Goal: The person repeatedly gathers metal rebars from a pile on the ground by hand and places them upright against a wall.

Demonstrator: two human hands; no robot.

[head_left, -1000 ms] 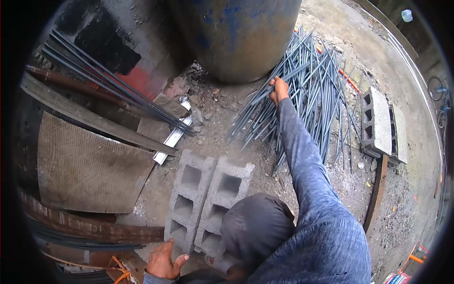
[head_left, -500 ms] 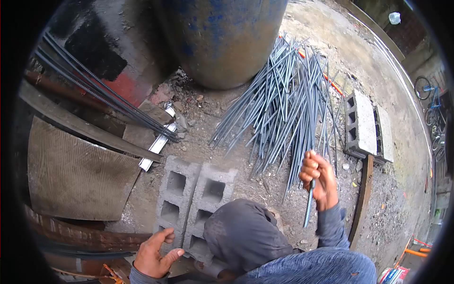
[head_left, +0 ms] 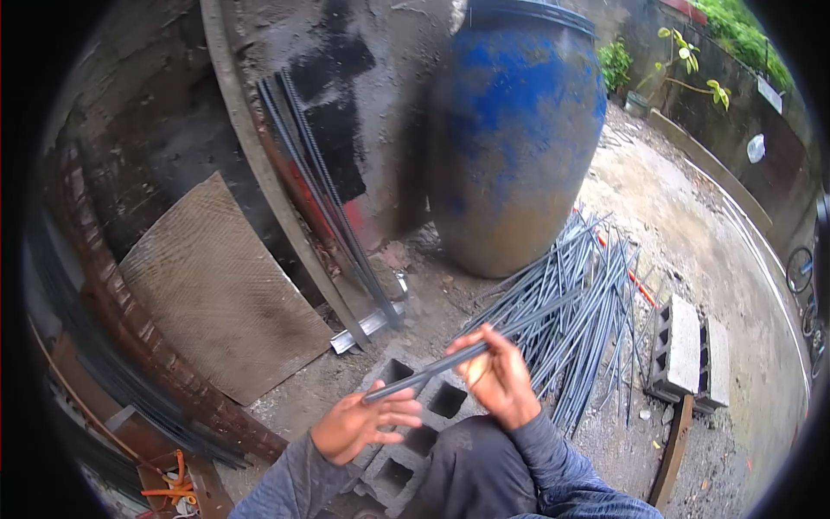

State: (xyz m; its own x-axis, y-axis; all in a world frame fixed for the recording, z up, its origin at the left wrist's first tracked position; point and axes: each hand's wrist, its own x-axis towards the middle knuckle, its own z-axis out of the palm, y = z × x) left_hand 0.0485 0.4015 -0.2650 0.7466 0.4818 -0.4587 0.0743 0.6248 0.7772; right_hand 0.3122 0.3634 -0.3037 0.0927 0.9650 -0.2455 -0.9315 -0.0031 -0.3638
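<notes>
A gray metal rod (head_left: pixel 424 375) is pinched by the fingers of the right hand (head_left: pixel 501 382). Its end is seen at the left hand (head_left: pixel 359 424), whose fingers are spread

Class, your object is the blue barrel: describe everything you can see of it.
The barrel is blue, rounded and bulging, perhaps plastic, with patchy brown-grey grime covering its lower part. A dark rim circles its top, which the picture's edge partly cuts off. It stands upright on the ground, beside a stained wall. A pile of metal rods lies by its base; whether any touch it is unclear. Neither hand touches it.
</notes>
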